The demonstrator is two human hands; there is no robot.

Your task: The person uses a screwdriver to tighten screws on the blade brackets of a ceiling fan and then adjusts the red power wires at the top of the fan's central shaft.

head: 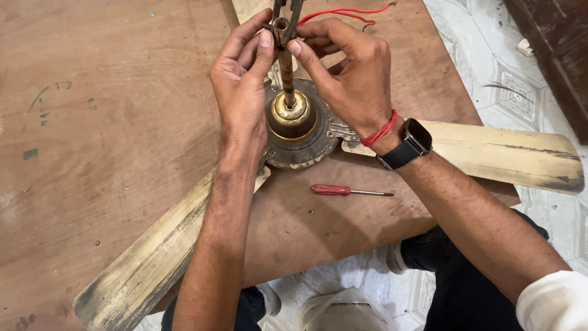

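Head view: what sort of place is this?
Probably an informal repair spot on a floor: a worn ceiling fan lies on a plywood board over patterned tiles, with a red-handled screwdriver beside it.

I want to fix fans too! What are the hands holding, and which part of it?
Both hands, left hand and right hand, pinch the top end of the ceiling fan's rod, where a metal bracket joins it. The screwdriver lies untouched.

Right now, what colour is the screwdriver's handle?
Red: the screwdriver lies on the wooden board, clearest in the head view.
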